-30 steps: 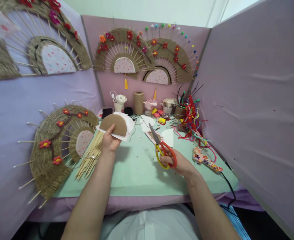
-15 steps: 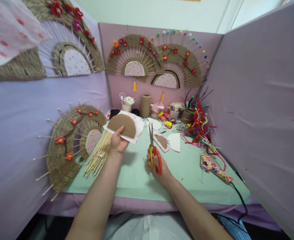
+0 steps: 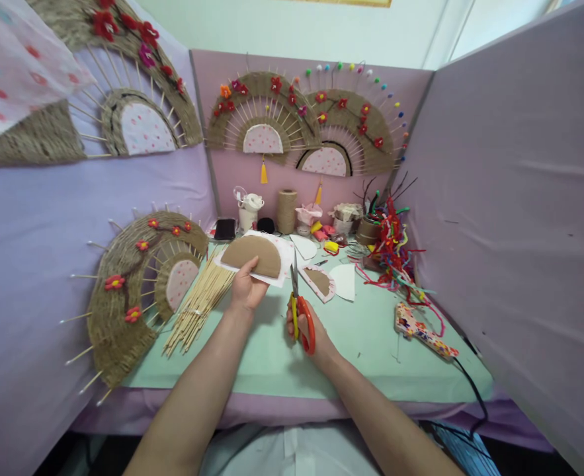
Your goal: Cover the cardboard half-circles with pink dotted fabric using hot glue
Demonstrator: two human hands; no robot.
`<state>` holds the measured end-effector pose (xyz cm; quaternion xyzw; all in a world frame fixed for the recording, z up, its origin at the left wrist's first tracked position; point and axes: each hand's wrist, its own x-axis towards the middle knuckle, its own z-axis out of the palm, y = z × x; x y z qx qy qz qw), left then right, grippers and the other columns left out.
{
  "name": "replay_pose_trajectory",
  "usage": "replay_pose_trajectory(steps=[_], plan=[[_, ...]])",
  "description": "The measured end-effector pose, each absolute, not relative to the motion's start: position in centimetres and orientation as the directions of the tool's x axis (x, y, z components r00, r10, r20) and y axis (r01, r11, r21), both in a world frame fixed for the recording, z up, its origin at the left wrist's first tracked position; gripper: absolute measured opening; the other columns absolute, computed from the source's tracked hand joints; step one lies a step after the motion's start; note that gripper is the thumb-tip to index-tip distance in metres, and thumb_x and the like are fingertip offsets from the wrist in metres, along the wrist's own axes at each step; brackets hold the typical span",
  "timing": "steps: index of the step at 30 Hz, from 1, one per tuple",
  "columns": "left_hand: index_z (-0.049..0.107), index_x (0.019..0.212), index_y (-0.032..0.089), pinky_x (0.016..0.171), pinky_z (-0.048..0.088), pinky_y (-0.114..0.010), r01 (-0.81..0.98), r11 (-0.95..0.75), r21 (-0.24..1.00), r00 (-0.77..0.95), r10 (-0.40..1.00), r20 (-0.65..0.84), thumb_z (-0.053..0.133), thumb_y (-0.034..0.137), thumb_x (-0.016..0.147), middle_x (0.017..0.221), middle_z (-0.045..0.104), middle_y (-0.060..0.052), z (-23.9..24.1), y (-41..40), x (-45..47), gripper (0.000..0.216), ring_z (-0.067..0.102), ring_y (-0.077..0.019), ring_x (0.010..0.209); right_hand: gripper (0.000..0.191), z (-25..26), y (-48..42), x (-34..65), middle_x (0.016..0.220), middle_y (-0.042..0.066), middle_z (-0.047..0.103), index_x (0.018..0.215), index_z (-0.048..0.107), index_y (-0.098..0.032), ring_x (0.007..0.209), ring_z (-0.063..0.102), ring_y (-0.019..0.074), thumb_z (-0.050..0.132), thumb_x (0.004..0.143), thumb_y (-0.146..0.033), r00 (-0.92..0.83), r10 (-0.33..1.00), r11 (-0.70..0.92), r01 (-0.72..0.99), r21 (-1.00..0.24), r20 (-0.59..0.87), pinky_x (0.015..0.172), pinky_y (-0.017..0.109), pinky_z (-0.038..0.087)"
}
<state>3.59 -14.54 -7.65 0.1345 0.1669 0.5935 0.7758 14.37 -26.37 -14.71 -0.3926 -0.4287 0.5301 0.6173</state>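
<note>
A smooth mint-green table cover [image 3: 371, 370] spread beneath both hands, and to the left stood a fan [image 3: 116, 344] of coarse, ridged twine. Above the cover, a flat brown cardboard half-disc [image 3: 252, 252] lay on a thin, pale cloth [image 3: 286, 253] that jutted past its right side. The left hand [image 3: 249, 289] pinched both near the straight edge, thumb on top, fingers hidden underneath. The half-disc's long axis ran crosswise, dipping rightward. The scissors [image 3: 294, 299] lay to its lower right, pointing away from the person, their slim metal blades slightly parted just beside the cloth's right edge; I could not tell whether they touched. The right hand [image 3: 321, 338] curled around their red and yellow looped handles. Beyond rested a smaller half-disc [image 3: 319, 281], rimmed with puckered, pinkish fabric
</note>
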Motion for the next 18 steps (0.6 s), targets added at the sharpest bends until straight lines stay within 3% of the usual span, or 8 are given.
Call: replay_pose_trajectory(steps=[18], plan=[[0.065,0.099,0.018,0.086,0.050,-0.033,-0.866,0.254,0.432,0.215,0.967,-0.139,0.055,0.003,0.074,0.084,0.072,-0.002,-8.4,-15.0,4.8,0.031,0.068,-0.0154,0.078,0.048,-14.4,-26.3,14.2,0.071,-0.004,0.050,0.085,0.045,-0.022,0.049,0.046,0.0072,0.057,0.070,-0.066,0.142,0.990,0.057,-0.327,-0.943,0.010,0.042,0.019,0.037]])
